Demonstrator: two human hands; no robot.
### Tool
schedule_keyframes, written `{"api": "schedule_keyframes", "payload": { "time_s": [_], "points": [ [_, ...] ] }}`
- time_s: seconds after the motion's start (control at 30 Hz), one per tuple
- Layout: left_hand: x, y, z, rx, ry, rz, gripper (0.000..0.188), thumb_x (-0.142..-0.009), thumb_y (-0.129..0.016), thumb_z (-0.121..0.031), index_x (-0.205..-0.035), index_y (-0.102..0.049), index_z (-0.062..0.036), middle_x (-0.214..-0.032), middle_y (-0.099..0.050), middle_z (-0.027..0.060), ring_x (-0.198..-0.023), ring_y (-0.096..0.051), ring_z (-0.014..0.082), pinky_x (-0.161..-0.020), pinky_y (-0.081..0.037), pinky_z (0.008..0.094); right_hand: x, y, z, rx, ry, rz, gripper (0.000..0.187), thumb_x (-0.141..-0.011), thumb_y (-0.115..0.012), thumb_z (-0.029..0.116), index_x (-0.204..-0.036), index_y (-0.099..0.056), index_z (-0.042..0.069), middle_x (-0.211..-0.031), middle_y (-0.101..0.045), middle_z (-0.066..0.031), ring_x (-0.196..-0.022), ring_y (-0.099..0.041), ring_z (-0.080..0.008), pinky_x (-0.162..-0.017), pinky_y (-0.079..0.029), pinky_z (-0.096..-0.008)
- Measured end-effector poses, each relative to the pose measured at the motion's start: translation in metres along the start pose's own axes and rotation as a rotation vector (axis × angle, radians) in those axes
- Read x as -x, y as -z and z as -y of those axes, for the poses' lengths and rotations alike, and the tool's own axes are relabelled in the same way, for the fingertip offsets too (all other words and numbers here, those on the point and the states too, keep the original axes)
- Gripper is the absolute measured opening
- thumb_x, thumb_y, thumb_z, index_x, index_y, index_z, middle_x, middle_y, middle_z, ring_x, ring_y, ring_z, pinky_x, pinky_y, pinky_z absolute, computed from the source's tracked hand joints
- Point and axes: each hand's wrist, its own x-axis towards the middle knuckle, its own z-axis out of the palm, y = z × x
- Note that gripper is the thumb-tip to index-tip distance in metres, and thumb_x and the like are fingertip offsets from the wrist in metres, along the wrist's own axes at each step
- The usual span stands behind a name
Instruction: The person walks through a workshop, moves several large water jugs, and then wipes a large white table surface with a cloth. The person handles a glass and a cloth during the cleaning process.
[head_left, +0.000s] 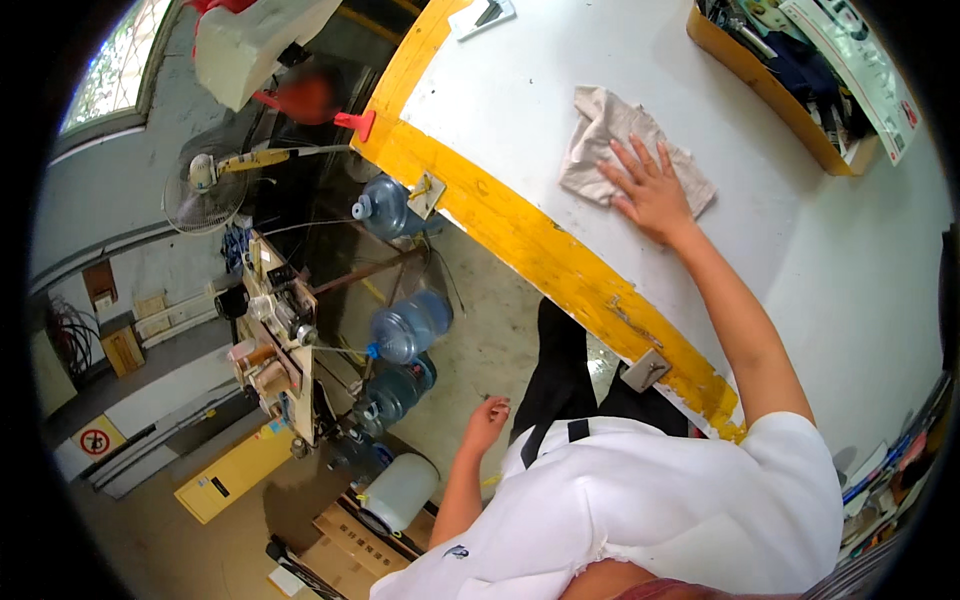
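My right hand (650,190) lies flat with its fingers spread on a pale, wrinkled cloth (588,135), pressing on one side of it. Under the cloth is the white top of a table (500,130) with a yellow-painted edge. My left hand (488,415) hangs low, off the table and beside my dark trousers. Its fingers are curled together, and a tiny thing shows at the fingertips, too small to make out.
An orange-yellow box (770,95) of tools and odds and ends stands at the table's far right. Large blue water bottles (412,325) stand on the floor at left, near a fan (205,185) and a cluttered bench (285,340). Metal plates (646,370) sit along the table's edge.
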Motion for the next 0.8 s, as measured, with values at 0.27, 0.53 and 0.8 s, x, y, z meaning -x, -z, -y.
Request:
{"api": "schedule_keyframes", "payload": {
  "time_s": [0.27,0.53,0.8],
  "points": [
    [-0.061,0.1,0.053,0.001,0.091,0.085,0.021,-0.086,-0.054,-0.01,-0.104,-0.056,-0.0011,-0.089,-0.061,0.0065,-0.077,-0.059,0.0134,-0.07,-0.047,0.0256,-0.104,-0.018,-0.056,0.215,-0.412,-0.162,0.05,-0.091,-0.034,0.037,-0.139,-0.023,0.026,-0.146,-0.018,0.0037,-0.135,-0.013,-0.0203,-0.108,-0.011,-0.0464],
    [-0.086,0.235,0.019,0.12,0.073,-0.192,0.021,-0.084,-0.054,-0.009,-0.103,-0.055,-0.0003,-0.089,-0.061,0.0056,-0.073,-0.057,0.012,-0.069,-0.046,0.024,-0.231,-0.034,-0.044,0.305,-0.8,-0.181,0.053,-0.091,-0.032,0.039,-0.14,-0.023,0.023,-0.146,-0.018,0.0021,-0.135,-0.013,-0.0226,-0.107,-0.009,-0.0492],
    [-0.128,0.279,0.076,0.102,0.263,0.02,0.02,-0.084,-0.056,-0.008,-0.101,-0.055,0.0008,-0.09,-0.061,0.0084,-0.072,-0.057,0.0124,-0.063,-0.048,0.0244,-0.181,-0.033,0.129,-0.054,-0.307,-0.048,0.051,-0.09,-0.038,0.033,-0.137,-0.028,0.017,-0.145,-0.022,-0.0015,-0.135,-0.013,-0.0223,-0.109,-0.008,-0.0461]
  ]
}}
